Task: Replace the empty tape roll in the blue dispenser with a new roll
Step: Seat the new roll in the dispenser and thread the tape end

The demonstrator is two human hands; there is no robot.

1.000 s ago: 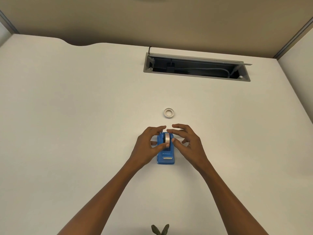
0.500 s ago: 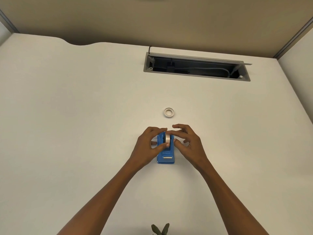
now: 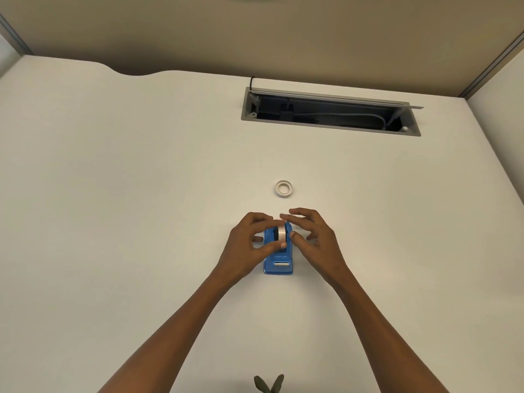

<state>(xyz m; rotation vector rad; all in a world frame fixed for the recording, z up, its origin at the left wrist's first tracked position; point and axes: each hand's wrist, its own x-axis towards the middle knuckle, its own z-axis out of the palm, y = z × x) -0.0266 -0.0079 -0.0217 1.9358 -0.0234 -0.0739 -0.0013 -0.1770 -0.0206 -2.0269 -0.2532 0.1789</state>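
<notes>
Both hands on the blue dispenser [image 3: 278,260], mid-table: left hand [image 3: 247,249] pinching the tape roll [image 3: 281,232] seated upright in it, right hand [image 3: 314,239] loosely spread beside. Empty ring [image 3: 283,189] lying farther back.

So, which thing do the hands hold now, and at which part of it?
The left hand pinches the tape roll by its rim, thumb near, fingers far, in the blue dispenser. The right hand touches beside it; its grip cannot be told.
</notes>
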